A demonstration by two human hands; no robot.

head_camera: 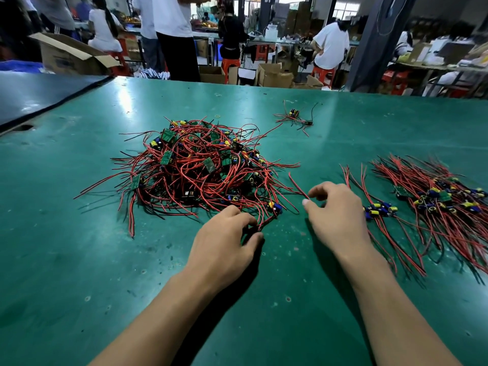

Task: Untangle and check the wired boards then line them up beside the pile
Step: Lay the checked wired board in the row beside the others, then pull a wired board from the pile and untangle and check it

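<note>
Near edge of the tangled pile (200,165) — red wires (266,220) are held in the left hand (224,241), grip curled round them. Just right of the pile, one loose wire (297,186) is pinched between thumb and forefinger of the right hand (335,210). Further right of the pile, sorted boards (435,204) are lined up on the tabletop (79,260).
</note>
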